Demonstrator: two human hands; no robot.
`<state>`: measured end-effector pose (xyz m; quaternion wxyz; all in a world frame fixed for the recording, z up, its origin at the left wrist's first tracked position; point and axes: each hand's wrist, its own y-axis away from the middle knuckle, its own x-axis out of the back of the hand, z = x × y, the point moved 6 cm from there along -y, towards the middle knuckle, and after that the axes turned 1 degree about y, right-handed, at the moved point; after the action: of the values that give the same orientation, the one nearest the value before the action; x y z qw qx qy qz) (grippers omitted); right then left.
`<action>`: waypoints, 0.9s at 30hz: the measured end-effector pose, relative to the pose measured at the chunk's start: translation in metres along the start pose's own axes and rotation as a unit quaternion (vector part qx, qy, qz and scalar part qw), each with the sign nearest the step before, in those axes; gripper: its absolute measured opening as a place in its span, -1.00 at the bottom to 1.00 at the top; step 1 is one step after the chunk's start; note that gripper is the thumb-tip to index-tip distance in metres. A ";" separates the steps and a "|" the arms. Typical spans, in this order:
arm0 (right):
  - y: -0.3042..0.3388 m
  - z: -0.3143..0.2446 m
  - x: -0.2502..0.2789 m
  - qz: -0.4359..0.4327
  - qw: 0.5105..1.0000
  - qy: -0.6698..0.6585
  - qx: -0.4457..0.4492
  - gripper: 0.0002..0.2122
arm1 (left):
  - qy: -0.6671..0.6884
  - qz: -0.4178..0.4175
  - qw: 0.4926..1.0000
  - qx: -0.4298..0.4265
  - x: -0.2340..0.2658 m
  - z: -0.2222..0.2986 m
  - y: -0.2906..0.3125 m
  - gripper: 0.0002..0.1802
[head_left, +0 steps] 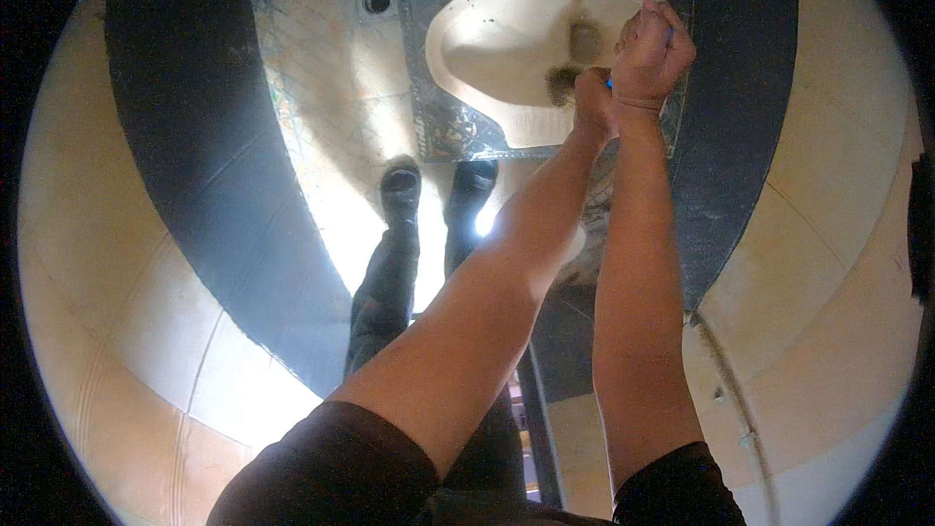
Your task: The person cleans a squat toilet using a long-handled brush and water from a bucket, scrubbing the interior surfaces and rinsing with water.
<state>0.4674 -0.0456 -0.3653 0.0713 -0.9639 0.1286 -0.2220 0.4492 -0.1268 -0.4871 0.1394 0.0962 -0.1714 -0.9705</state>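
A cream squat toilet pan point(467, 83) is set in the dark floor, with brown stains near its square outlet. Over its near right rim my two hands are close together and closed. My left hand point(594, 102) grips a brush point(562, 85) just behind its dark bristles, which touch or hover over the pan's inside. My right hand point(654, 51) is in a fist farther up the same tool. Small bits of a blue handle show between the hands; most of it is hidden by fingers.
A square floor drain point(376, 2) lies left of the pan. My black shoes point(400, 181) stand on wet, shiny tiles in front of it. Dark and cream tiled walls curve up on both sides, and a thin pipe point(726, 370) runs along the right wall.
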 end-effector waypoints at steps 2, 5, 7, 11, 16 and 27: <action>0.006 -0.012 -0.035 -0.047 0.996 -0.069 -0.020 -0.73 | -0.016 0.080 0.995 -0.056 0.035 -0.014 -0.017 -0.62; 0.020 -0.027 -0.074 -0.059 0.943 -0.290 -0.150 -0.75 | -0.162 0.011 0.983 -0.082 0.101 -0.016 -0.029 -0.67; 0.032 -0.009 -0.067 0.008 0.890 -0.409 -0.203 -0.75 | -0.241 -0.075 0.961 -0.116 0.131 0.026 -0.031 -0.67; 0.025 -0.038 -0.085 0.022 0.983 -0.182 -0.023 -0.76 | -0.187 -0.101 0.976 -0.044 0.141 0.038 -0.033 -0.69; -0.001 -0.029 -0.033 -0.055 0.995 -0.074 0.022 -0.79 | -0.096 -0.039 0.995 0.007 0.035 0.020 -0.005 -0.61; 0.056 -0.026 -0.010 0.134 0.986 0.026 0.092 -0.79 | -0.289 -0.212 0.931 -0.067 0.122 0.023 -0.030 -0.82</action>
<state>0.4346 -0.0984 -0.3567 0.1858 -0.9213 0.2369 -0.2461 0.3216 -0.1300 -0.4932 -0.1194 -0.1638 -0.1140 -0.9726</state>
